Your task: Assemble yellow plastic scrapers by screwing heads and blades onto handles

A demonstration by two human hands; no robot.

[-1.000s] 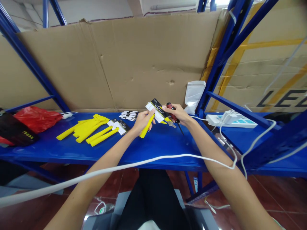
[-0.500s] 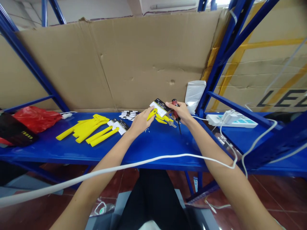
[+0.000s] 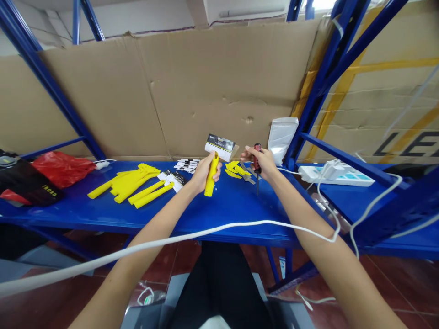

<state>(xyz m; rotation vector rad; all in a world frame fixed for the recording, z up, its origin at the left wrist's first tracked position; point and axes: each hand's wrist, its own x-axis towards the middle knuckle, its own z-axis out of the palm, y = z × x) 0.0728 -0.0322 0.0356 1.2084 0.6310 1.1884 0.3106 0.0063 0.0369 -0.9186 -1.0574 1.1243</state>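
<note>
Brown cardboard sheet stands behind a blue table. Left to right: a red bag by a black one; a heap of yellow handles; two more handles side by side, printed cards at their far ends; a small stack of black-and-white cards near the cardboard.

Left hand next, fingers closed around one yellow tube, held over the table. Long axis runs near to far, far end leaning slightly right. A printed card sits at that far end; how it is joined, cannot tell.

Loose yellow pieces lie between the hands, closer to the right.

Right hand, fingers curled around a red screwdriver, shaft down. Tube lies leftward of these fingers, clear of them; left hand has it. White pouch and power strip farther right.
</note>
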